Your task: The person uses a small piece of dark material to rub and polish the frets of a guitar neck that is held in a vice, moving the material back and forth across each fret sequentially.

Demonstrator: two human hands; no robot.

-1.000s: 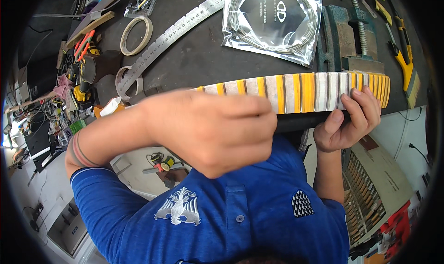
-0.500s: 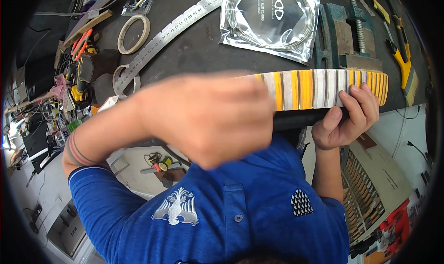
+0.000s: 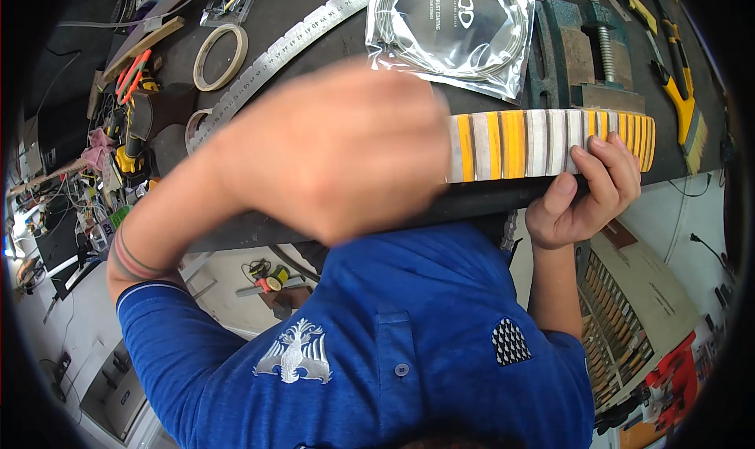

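A guitar neck (image 3: 538, 142) lies sideways near the bench's front edge, its fretboard striped with yellow and white tape between the frets. The stripes narrow toward its right end. My right hand (image 3: 586, 188) grips that end from the front, fingertips on the striped face and thumb at the near edge. Smeared by motion, my left hand (image 3: 346, 154) is over the left part of the neck and hides it. Its fingers look curled, but whether they hold anything cannot be seen.
Behind the neck lie a silver packet of guitar strings (image 3: 452, 28) and a green bench vise (image 3: 578, 56). A steel ruler (image 3: 303, 36) and a masking tape roll (image 3: 220, 57) are at left. A yellow-handled brush (image 3: 683, 119) lies far right.
My left hand has moved away from me and slightly left, blurred in both frames. My right hand keeps its hold on the neck. The whole view has shifted slightly.
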